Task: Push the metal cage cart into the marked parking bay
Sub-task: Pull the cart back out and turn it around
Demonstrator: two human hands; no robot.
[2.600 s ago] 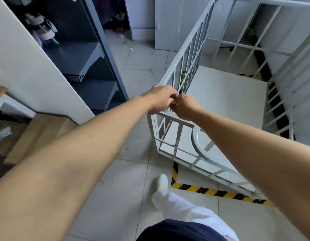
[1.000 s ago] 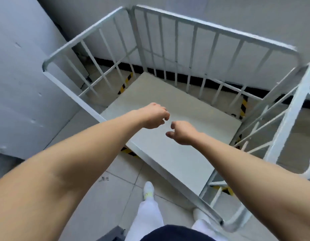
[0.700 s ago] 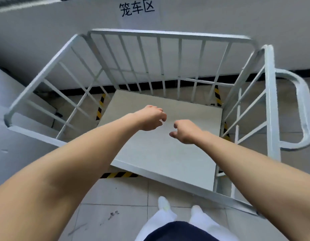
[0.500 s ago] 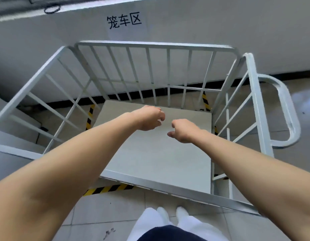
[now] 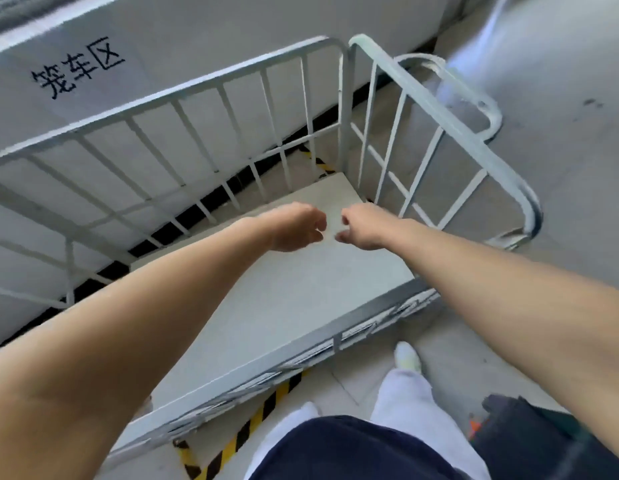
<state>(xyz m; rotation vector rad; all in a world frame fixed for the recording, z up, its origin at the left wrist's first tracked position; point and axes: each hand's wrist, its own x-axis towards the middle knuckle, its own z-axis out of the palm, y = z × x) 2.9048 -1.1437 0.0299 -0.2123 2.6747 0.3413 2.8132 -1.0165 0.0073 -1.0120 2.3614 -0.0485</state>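
The metal cage cart (image 5: 197,87) is a pale grey barred frame with a flat platform (image 5: 301,289). It stands against the wall, under a sign with black characters (image 5: 77,69). Yellow-black floor tape (image 5: 252,420) shows under its near edge and again at the far corner (image 5: 318,162). My left hand (image 5: 294,228) and my right hand (image 5: 361,226) hover side by side above the platform. Both are loosely curled, holding nothing and touching no bar. The cart's looped handle (image 5: 488,112) sticks out at the upper right.
A black baseboard (image 5: 169,230) runs along the wall behind the bars. Grey floor (image 5: 561,133) spreads to the right of the handle. My legs in white trousers (image 5: 405,386) stand just short of the cart's near edge. A dark object (image 5: 530,431) lies at the lower right.
Both hands held the cart's top rail 2.6 s ago and have let go. In the last second they stay curled above the platform while the view swings, shifting the handle to the upper right.
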